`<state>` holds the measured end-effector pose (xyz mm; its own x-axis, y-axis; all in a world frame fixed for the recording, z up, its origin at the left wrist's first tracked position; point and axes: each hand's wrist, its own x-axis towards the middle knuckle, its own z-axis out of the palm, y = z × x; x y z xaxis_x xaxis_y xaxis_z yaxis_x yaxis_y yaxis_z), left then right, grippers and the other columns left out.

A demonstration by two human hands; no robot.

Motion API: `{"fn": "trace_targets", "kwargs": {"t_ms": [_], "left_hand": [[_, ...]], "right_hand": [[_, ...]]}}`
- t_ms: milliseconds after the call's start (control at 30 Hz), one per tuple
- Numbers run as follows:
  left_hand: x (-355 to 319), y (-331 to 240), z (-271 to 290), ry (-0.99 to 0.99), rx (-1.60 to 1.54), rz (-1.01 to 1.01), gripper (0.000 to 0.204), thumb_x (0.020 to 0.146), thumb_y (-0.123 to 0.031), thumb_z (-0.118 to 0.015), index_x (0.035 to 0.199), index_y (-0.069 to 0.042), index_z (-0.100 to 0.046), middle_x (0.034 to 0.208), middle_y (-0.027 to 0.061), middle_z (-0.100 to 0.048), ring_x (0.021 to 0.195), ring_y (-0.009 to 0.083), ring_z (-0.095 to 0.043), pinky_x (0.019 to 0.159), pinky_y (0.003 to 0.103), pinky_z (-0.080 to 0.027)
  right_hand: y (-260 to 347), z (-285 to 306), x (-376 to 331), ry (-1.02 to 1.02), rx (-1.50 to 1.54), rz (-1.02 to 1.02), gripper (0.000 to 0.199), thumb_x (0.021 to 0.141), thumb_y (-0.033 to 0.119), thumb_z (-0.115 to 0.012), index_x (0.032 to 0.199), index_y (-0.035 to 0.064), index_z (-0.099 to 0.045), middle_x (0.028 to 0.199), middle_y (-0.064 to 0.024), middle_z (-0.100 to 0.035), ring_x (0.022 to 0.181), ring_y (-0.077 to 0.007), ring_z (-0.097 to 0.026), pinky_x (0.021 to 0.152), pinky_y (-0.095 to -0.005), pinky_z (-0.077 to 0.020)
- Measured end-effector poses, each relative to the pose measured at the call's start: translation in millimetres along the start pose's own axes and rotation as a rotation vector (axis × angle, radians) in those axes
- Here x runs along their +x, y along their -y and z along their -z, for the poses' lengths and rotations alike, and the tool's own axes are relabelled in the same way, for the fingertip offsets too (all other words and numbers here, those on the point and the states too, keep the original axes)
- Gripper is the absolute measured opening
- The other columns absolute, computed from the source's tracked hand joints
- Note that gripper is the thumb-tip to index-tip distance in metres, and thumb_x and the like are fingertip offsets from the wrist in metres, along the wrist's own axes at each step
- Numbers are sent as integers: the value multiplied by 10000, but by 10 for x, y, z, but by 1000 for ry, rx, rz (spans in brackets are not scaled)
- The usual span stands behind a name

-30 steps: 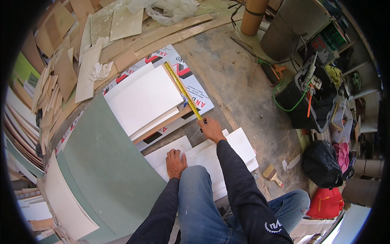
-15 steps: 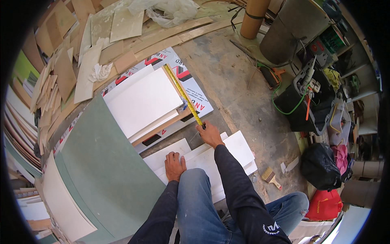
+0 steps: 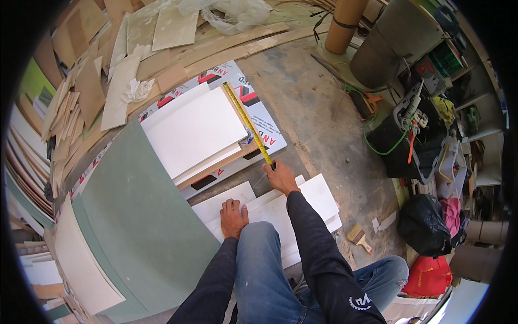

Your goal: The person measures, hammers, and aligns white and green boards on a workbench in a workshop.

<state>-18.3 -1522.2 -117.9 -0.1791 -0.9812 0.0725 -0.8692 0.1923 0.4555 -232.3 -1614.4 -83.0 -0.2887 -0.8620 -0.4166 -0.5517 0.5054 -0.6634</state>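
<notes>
- Step in hand (judged): measuring the right side of the stacked white panels (image 3: 194,129) with the tape measure (image 3: 248,122).
- Tape location: blade extended just inside the right edge of the printed board (image 3: 268,123), from near its far corner across its near edge, close to the right corner.
- Right hand (image 3: 280,177): closed around the tape's case, beyond that near edge.
- Left hand (image 3: 233,217): fingers bent, resting at the loose white boards (image 3: 318,197); whether it grips cannot be determined.
- Next move (judged): calls for a straight, aligned blade and a reading at the stack's near corner.
</notes>
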Motion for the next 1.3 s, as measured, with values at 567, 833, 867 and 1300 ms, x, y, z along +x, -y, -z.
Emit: {"fn": "trace_targets", "kwargs": {"t_ms": [567,833,867,1300], "left_hand": [[5,22,-20,-2,-2,15,254,888,-253,-588,1012,-32,-591,1068,137,-538,1028,308,-507,832,431,-432],[-11,22,-30,-36,8,-2,232,881,-247,-589,983,-39,-586,1041,128,-539,1003,304,-508,814,432,-432],[-10,20,-33,-38,6,-3,231,881,-246,-589,982,-39,-586,1040,128,-538,1002,304,-509,813,432,-432],[-7,30,-36,-24,2,4,239,881,-248,-591,995,-38,-588,1051,129,-542,1004,307,-512,812,429,-434]], "right_hand": [[72,47,-21,38,-6,4,573,884,497,-574,1162,-4,-562,1023,-311,-657,1005,-484,-614,877,-530,-466],[56,40,-45,23,-11,8,568,882,498,-578,1167,7,-562,1017,-311,-658,1003,-483,-615,875,-529,-465],[50,43,-51,19,-16,8,567,882,496,-579,1168,7,-561,1018,-310,-658,1003,-483,-615,875,-528,-466],[74,43,-99,-7,-41,11,552,886,486,-579,1175,16,-560,1019,-301,-662,1002,-476,-620,876,-524,-470]]}}
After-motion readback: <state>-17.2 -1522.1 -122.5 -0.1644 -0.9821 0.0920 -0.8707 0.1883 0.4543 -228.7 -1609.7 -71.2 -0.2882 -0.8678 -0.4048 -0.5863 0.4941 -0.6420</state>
